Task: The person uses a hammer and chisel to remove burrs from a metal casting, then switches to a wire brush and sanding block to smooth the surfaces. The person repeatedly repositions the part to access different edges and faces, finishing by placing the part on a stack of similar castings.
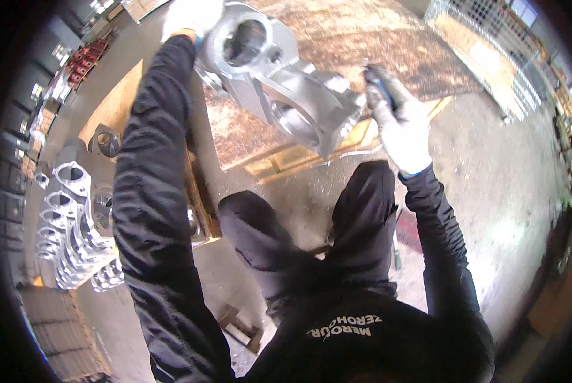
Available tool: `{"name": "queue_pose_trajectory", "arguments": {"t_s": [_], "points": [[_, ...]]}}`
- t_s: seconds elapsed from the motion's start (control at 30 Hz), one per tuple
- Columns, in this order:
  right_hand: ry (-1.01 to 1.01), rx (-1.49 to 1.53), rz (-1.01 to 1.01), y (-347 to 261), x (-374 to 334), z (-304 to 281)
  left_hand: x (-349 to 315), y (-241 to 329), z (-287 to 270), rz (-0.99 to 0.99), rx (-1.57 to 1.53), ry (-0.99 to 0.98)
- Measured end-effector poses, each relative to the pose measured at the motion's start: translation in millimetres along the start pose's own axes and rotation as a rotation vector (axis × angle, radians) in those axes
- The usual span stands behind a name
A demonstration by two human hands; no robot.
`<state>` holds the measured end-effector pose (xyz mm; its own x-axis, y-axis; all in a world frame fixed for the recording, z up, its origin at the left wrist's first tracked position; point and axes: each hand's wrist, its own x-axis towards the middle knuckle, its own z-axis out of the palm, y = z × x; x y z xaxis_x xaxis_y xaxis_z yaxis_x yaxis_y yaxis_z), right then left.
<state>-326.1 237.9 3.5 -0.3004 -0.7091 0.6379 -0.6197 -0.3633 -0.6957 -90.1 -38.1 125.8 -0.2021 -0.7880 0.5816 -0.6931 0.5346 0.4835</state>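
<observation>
A large silver-grey metal casting (267,96), with round bores and a ribbed body, lies tilted over the worn wooden tabletop (388,38). At its upper left end my left hand (193,16), in a white glove, grips the side; glare washes out its fingers. My right hand (408,131), gloved in white with grey fingertips, is closed around a slim blue-and-dark hand tool (383,89). The tool's thin end points up and left, just off the casting's right end. Most of the tool is hidden by my fingers.
Several similar castings (69,210) stand in rows at the left, beside a wooden crate edge (200,159). A wire mesh cage (484,51) stands at the upper right. Stacked cardboard (62,332) sits at the lower left. A small wooden stool (238,329) is by my legs.
</observation>
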Motion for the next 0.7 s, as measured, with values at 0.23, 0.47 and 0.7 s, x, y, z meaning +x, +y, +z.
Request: {"name": "queue_pose_trajectory", "arguments": {"t_s": [0.23, 0.47, 0.7], "points": [[-0.225, -0.556, -0.434, -39.2, 85.1, 84.0, -21.1, 5.6, -38.7, -0.049, 0.039, 0.032], [-0.201, -0.775, -0.39, -37.3, 74.2, 118.2, -24.6, 11.0, -41.5, -0.08, 0.062, -0.025], [-0.215, -0.842, -0.34, -66.9, 38.9, 144.5, -29.2, 10.7, -36.0, -0.023, 0.013, 0.027]]}}
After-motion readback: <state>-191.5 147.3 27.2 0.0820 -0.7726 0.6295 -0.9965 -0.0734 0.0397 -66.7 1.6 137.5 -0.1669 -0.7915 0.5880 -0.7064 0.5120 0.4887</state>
